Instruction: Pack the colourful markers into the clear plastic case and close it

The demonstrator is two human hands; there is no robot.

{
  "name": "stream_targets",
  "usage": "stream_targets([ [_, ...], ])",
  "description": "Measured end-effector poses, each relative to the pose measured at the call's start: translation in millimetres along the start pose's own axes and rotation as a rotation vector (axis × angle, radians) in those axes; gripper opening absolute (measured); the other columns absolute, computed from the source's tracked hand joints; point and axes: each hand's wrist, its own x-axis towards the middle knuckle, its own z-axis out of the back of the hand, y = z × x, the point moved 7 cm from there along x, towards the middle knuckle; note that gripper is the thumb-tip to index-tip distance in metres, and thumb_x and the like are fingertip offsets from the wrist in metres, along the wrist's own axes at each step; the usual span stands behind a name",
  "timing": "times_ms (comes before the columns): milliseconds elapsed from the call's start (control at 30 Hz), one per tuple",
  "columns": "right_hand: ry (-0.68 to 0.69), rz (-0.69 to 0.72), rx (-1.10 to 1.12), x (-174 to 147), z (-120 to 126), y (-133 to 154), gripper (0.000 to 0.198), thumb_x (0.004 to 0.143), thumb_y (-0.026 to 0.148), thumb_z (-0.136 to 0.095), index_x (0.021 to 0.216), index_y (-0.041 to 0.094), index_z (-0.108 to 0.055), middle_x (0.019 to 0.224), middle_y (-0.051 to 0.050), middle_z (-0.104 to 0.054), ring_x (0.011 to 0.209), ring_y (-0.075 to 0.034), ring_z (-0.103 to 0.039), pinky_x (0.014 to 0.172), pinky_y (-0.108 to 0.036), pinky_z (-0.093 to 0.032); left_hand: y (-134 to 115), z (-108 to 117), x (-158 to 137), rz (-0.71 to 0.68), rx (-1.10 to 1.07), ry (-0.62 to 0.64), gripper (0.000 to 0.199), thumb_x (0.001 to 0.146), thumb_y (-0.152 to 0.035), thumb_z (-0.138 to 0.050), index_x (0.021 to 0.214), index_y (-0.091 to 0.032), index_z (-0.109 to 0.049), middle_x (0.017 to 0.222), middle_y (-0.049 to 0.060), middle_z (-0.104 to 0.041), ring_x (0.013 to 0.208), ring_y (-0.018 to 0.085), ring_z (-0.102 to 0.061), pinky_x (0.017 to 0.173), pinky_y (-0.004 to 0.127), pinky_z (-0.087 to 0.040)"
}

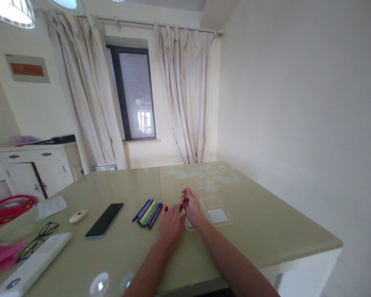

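Note:
My right hand (191, 207) is closed, its fingers curled around a dark reddish marker (183, 206) that slants toward my left hand. Beside it, my left hand (171, 222) is palm down with the fingers extended forward, close to the marker's lower end; whether it touches the marker is hidden. An orange marker (163, 210) lies against the left hand's outer side, partly covered. Further left, several colored markers (147, 213) lie side by side in a slanted row. A clear plastic case (225, 208) rests open on the table, partly behind my right hand and wrist.
The glossy green table (259, 231) also bears a phone (105, 220), a round whitish object (78, 216), eyeglasses (38, 240), a long white device (34, 264) and a pink item (3, 255). A wall (297, 123) stands to the right.

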Motion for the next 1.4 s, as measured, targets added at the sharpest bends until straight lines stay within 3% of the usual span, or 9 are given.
stream_targets([
  [167, 0.140, -0.040, -0.134, -4.4, -8.7, -4.7, 0.034, 0.082, 0.057, -0.064, 0.088, 0.024, -0.070, 0.080, -0.003, -0.062, 0.080, -0.019, -0.060, 0.074, -0.031, -0.048, 5.4, 7.5, -1.5, 0.090, 0.167, -0.035, 0.026, 0.102, -0.023, -0.036, 0.112, -0.016, -0.058, 0.110, 0.011, -0.061, 0.108, 0.027, -0.056, 0.090, 0.040, -0.044],
  [267, 0.185, -0.057, -0.204, -8.0, -8.2, -3.6, 0.044, 0.080, 0.065, -0.065, 0.096, 0.025, -0.072, 0.099, -0.006, -0.069, 0.100, -0.023, -0.062, 0.091, -0.037, -0.048, 9.6, 5.8, -1.0, 0.141, 0.196, 0.024, 0.026, 0.102, -0.021, -0.034, 0.104, -0.017, -0.059, 0.104, 0.010, -0.063, 0.104, 0.027, -0.057, 0.088, 0.040, -0.044],
  [400, 0.190, -0.010, -0.353, -5.8, 1.7, 6.8, 0.046, 0.088, 0.065, -0.055, 0.104, 0.025, -0.069, 0.118, -0.009, -0.068, 0.115, -0.024, -0.060, 0.100, -0.040, -0.044, 14.1, 3.0, -1.8, 0.182, 0.199, 0.075, 0.028, 0.101, -0.016, -0.033, 0.109, -0.016, -0.060, 0.105, 0.010, -0.065, 0.104, 0.026, -0.060, 0.087, 0.039, -0.044],
  [567, 0.140, 0.171, -1.056, -3.3, 24.9, 29.4, 0.029, 0.094, 0.040, -0.051, 0.105, 0.020, -0.069, 0.116, -0.011, -0.069, 0.113, -0.023, -0.060, 0.102, -0.037, -0.041, 20.9, 10.7, -6.3, 0.277, 0.262, 0.035, 0.026, 0.100, -0.026, -0.044, 0.119, -0.018, -0.060, 0.118, 0.012, -0.063, 0.108, 0.026, -0.060, 0.088, 0.038, -0.044],
  [667, 0.203, 0.145, -1.475, -8.2, 32.0, 27.1, 0.027, 0.087, 0.032, -0.062, 0.110, 0.019, -0.069, 0.117, -0.011, -0.068, 0.113, -0.024, -0.059, 0.101, -0.034, -0.039, 23.8, 11.6, -7.3, 0.281, 0.283, 0.056, 0.027, 0.099, -0.031, -0.048, 0.118, -0.018, -0.062, 0.120, 0.012, -0.063, 0.109, 0.027, -0.059, 0.089, 0.039, -0.044],
  [767, 0.264, 0.085, -1.696, -14.3, 35.3, 22.5, 0.034, 0.085, 0.031, -0.064, 0.117, 0.019, -0.066, 0.119, -0.011, -0.067, 0.113, -0.025, -0.059, 0.097, -0.034, -0.040, 31.3, 13.0, -7.2, 0.301, 0.303, 0.060, 0.027, 0.098, -0.032, -0.051, 0.118, -0.018, -0.063, 0.124, 0.013, -0.062, 0.116, 0.029, -0.056, 0.093, 0.040, -0.042],
  [1167, 0.063, -0.006, -1.906, -9.0, 67.4, 43.7, 0.027, 0.090, 0.018, -0.052, 0.112, 0.021, -0.066, 0.117, -0.012, -0.070, 0.114, -0.026, -0.062, 0.104, -0.042, -0.031, 70.3, 24.3, -11.6, 0.435, 0.430, 0.065, 0.035, 0.097, -0.039, -0.053, 0.121, -0.015, -0.063, 0.127, 0.016, -0.058, 0.115, 0.030, -0.053, 0.091, 0.040, -0.039],
  [1400, -0.070, 0.042, -1.930, -11.6, 66.3, 58.5, 0.034, 0.090, 0.006, -0.044, 0.109, 0.021, -0.069, 0.111, -0.011, -0.071, 0.110, -0.026, -0.062, 0.101, -0.042, -0.033, 77.7, 27.1, -11.1, 0.438, 0.403, 0.077, 0.029, 0.097, -0.034, -0.053, 0.119, -0.019, -0.065, 0.125, 0.012, -0.062, 0.115, 0.030, -0.053, 0.093, 0.040, -0.038],
])
